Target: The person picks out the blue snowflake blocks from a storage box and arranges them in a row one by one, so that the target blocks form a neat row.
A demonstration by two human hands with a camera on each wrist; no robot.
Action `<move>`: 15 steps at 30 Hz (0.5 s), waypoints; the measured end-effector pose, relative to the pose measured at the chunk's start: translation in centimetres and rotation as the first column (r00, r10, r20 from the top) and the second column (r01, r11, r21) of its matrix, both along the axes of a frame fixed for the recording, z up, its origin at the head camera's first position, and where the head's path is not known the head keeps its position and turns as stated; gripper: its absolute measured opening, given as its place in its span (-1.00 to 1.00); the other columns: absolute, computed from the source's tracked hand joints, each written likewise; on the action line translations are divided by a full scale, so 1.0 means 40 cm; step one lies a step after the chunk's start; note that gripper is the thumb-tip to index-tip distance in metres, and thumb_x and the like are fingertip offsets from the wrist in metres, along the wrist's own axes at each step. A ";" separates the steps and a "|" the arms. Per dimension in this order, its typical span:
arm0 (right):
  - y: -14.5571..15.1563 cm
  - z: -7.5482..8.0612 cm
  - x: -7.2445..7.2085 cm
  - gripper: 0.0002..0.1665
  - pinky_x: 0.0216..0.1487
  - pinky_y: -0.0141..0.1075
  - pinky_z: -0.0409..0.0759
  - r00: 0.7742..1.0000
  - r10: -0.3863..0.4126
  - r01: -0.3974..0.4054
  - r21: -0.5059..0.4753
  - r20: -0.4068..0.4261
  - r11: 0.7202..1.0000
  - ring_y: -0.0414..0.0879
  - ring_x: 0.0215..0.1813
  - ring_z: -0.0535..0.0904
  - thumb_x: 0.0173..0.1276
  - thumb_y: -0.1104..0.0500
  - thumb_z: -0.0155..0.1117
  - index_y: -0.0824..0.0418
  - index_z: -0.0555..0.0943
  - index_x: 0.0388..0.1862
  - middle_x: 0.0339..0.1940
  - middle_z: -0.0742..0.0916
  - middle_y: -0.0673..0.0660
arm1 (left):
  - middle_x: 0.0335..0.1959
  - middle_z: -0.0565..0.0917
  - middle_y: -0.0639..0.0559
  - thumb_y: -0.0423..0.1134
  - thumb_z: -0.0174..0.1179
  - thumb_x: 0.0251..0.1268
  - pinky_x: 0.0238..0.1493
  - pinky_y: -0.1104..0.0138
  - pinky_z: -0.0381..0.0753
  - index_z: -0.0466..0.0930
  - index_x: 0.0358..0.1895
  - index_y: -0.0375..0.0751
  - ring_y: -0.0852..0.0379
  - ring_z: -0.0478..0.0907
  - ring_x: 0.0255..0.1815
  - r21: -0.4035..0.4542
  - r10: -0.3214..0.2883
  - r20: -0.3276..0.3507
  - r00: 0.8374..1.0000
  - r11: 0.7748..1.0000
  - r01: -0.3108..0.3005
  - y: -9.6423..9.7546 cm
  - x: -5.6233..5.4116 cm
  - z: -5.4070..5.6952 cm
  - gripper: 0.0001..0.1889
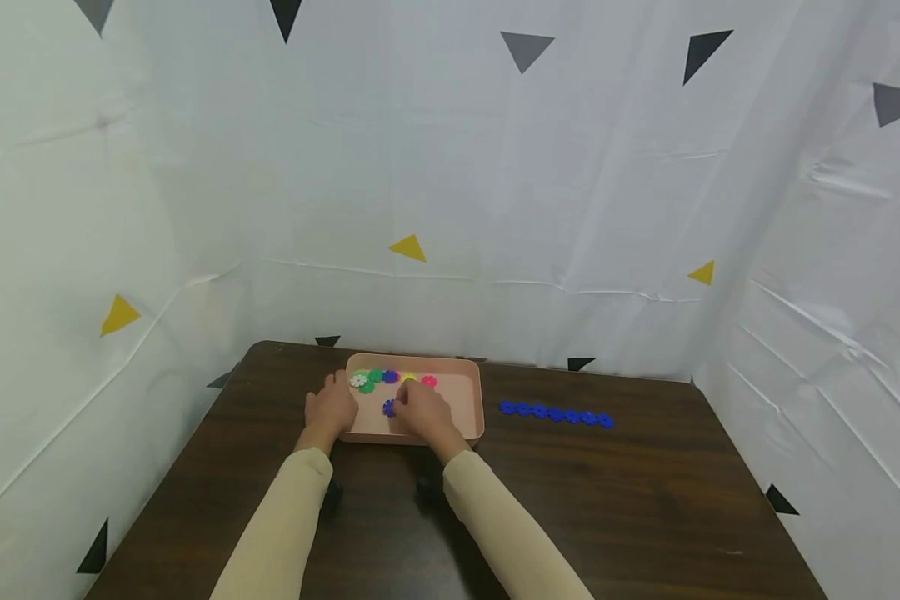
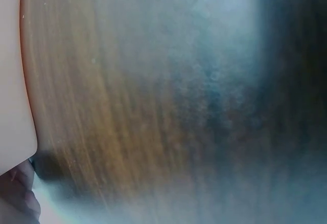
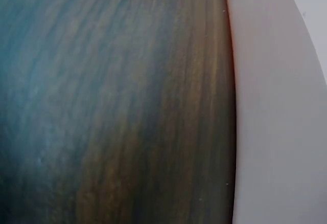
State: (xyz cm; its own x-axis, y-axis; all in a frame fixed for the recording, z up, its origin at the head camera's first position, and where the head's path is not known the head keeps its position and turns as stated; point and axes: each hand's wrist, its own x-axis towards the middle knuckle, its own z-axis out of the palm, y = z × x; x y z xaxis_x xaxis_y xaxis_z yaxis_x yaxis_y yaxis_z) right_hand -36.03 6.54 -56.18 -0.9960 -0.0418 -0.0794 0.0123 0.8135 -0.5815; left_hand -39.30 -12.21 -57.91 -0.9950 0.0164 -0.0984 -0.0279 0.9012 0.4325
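In the head view a shallow pink tray (image 1: 461,408) lies at the back of the table, holding several flower-shaped plastic discs. My left hand (image 1: 332,407) grips the tray's left side; in the left wrist view its fingers (image 2: 20,183) show at the tray wall (image 2: 13,81). Over the tray's middle, my right hand (image 1: 423,408) has its fingertips at the edge of a blue flower-shaped disc (image 1: 388,407) and appears to pinch it. Behind lie green discs (image 1: 367,387), a white disc (image 1: 357,380), another blue disc (image 1: 391,377), a yellow disc (image 1: 408,377) and a pink disc (image 1: 429,381).
Right of the tray, several blue discs (image 1: 556,414) form a line on the dark wooden table (image 1: 607,500). A white sheet (image 1: 450,167) with printed triangles hangs behind and at both sides. The right wrist view shows mostly tabletop and the tray's outer wall (image 3: 276,106).
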 end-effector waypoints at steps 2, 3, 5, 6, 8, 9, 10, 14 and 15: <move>0.004 0.001 0.003 -0.85 -0.26 -0.24 0.58 1.000 0.000 0.000 -0.014 0.005 1.000 -0.09 -0.29 0.59 0.54 0.02 0.35 0.06 0.65 -0.07 -0.28 0.70 -0.02 | 0.47 0.40 -0.43 -0.29 0.00 0.61 0.40 -0.23 0.31 0.14 0.56 -0.39 -0.31 0.54 0.32 -0.013 -0.006 -0.005 1.000 1.000 0.006 0.000 0.000 0.000 -0.43; 0.006 0.003 0.005 -0.85 -0.26 -0.24 0.58 1.000 0.002 -0.002 -0.023 0.005 1.000 -0.09 -0.29 0.59 0.55 0.02 0.35 0.06 0.65 -0.08 -0.28 0.70 -0.02 | 0.47 0.40 -0.43 -0.29 0.00 0.61 0.38 -0.23 0.30 0.14 0.56 -0.39 -0.30 0.54 0.31 -0.019 -0.009 -0.004 1.000 1.000 0.009 0.000 0.000 -0.002 -0.42; 0.010 0.007 0.010 -0.85 -0.26 -0.23 0.58 1.000 0.006 -0.005 -0.044 0.005 0.999 -0.08 -0.28 0.59 0.55 0.02 0.34 0.06 0.66 -0.08 -0.27 0.71 -0.01 | 0.45 0.41 -0.43 -0.29 0.00 0.61 0.37 -0.24 0.30 0.15 0.55 -0.40 -0.30 0.55 0.31 -0.021 -0.010 -0.007 1.000 1.000 0.010 -0.001 -0.002 -0.005 -0.43; 0.013 0.008 0.011 -0.84 -0.25 -0.23 0.59 1.000 0.005 -0.004 -0.058 0.006 0.998 -0.08 -0.27 0.60 0.55 0.01 0.34 0.06 0.66 -0.08 -0.26 0.71 -0.01 | 0.45 0.41 -0.43 -0.29 -0.01 0.61 0.37 -0.24 0.31 0.15 0.55 -0.40 -0.30 0.55 0.31 -0.023 -0.011 -0.005 1.000 1.000 0.011 -0.002 -0.006 -0.007 -0.44; 0.018 0.008 0.014 -0.83 -0.22 -0.23 0.60 1.000 0.001 -0.001 -0.073 0.002 0.997 -0.09 -0.26 0.60 0.56 -0.02 0.33 0.05 0.67 -0.07 -0.25 0.72 -0.03 | 0.45 0.41 -0.42 -0.28 -0.01 0.62 0.38 -0.24 0.31 0.14 0.55 -0.40 -0.31 0.55 0.32 -0.023 -0.012 -0.001 1.000 1.000 0.012 -0.004 -0.011 -0.012 -0.44; 0.022 0.009 0.017 -0.82 -0.21 -0.24 0.60 1.000 -0.002 0.002 -0.081 0.002 0.997 -0.10 -0.25 0.60 0.56 -0.02 0.33 0.04 0.67 -0.06 -0.24 0.73 -0.03 | 0.46 0.40 -0.42 -0.28 -0.02 0.62 0.40 -0.24 0.30 0.13 0.56 -0.39 -0.31 0.54 0.33 -0.021 -0.012 0.003 1.000 1.000 0.012 -0.005 -0.014 -0.014 -0.44; 0.025 0.008 0.018 -0.81 -0.20 -0.24 0.60 1.000 -0.005 0.005 -0.085 -0.002 0.996 -0.10 -0.24 0.60 0.57 -0.03 0.33 0.04 0.68 -0.05 -0.22 0.73 -0.03 | 0.46 0.40 -0.42 -0.28 -0.02 0.62 0.41 -0.25 0.31 0.13 0.56 -0.39 -0.32 0.54 0.34 -0.014 -0.011 0.003 1.000 1.000 0.011 -0.006 -0.015 -0.014 -0.43; 0.036 0.012 0.028 -0.80 -0.16 -0.21 0.60 0.999 -0.019 0.016 -0.085 -0.029 0.996 -0.10 -0.21 0.60 0.58 -0.05 0.32 0.02 0.68 -0.03 -0.18 0.75 -0.04 | 0.50 0.35 -0.42 -0.28 -0.04 0.64 0.50 -0.28 0.31 0.08 0.59 -0.37 -0.35 0.50 0.41 0.021 -0.005 0.023 1.000 1.000 0.004 -0.007 -0.014 -0.013 -0.41; 0.040 0.014 0.029 -0.80 -0.14 -0.20 0.60 0.999 -0.020 0.017 -0.077 -0.040 0.997 -0.10 -0.20 0.61 0.58 -0.05 0.32 0.02 0.69 -0.03 -0.16 0.76 -0.04 | 0.51 0.34 -0.42 -0.28 -0.05 0.65 0.51 -0.29 0.30 0.07 0.60 -0.37 -0.36 0.48 0.42 0.029 -0.002 0.028 1.000 1.000 0.001 -0.007 -0.014 -0.013 -0.41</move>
